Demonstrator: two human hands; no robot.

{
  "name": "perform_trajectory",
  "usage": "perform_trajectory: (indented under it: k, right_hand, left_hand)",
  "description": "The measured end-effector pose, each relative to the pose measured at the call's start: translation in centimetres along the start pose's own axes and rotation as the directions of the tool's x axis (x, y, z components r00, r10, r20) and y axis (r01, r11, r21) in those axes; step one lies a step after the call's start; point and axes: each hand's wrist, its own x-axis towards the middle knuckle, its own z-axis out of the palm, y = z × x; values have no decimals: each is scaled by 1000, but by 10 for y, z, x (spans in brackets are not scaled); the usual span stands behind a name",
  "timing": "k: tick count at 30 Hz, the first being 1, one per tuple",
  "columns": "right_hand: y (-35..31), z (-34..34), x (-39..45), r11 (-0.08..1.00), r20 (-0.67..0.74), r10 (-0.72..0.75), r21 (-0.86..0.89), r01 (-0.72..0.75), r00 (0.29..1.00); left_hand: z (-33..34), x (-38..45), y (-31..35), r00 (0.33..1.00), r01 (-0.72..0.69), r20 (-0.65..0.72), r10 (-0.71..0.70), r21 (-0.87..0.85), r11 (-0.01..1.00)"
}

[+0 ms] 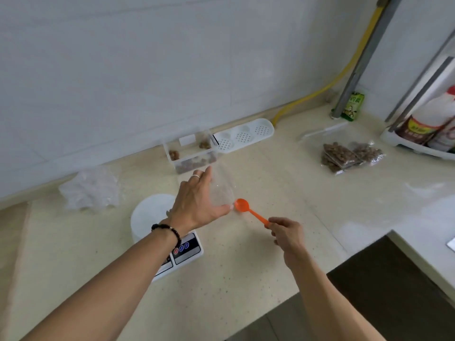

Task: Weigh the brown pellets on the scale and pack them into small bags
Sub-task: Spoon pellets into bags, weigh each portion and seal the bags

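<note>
Presently: left hand (197,203) holds a clear small bag (221,190); right hand (286,232) pinches an orange spoon (246,209), bowl empty, at its mouth. Filled bags (349,156) lie far right of both hands. Pellet container (192,153), just beyond the left fingers, looks nearly spent; packing probably well advanced.

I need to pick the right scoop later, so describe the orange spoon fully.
The orange spoon is a small one-piece scoop that looks like plastic, with a round shallow bowl and a thin straight handle. Its bowl looks empty. The right hand pinches the handle's end, with the bowl pointing toward the clear bag in the left hand, over the countertop.
</note>
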Motion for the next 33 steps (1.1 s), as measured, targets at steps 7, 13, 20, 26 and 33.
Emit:
perform_trajectory:
  k: [7,13,20,26,33]
  right_hand:
    - [-14,27,-11,838,-65,-125,-541,71,990]
    - [-57,76,-26,721,251,-408,-501,478,878]
    - [-89,144,-18,838,396,-261,-360,410,881]
    - [-94,165,1,854,362,-205,-388,347,909]
    - [-93,194,29,801,333,-244,-460,383,911]
  left_hand:
    - [-10,-16,-28,999,29,11,-31,90,996]
    - [-21,-15,-66,994,97,36,-102,119,988]
    - [-4,2,-102,989,105,91,-113,91,990]
    - [2,-7,-134,981,136,138,-135,3,991]
    - [4,-53,-181,967,242,78,-241,-6,970]
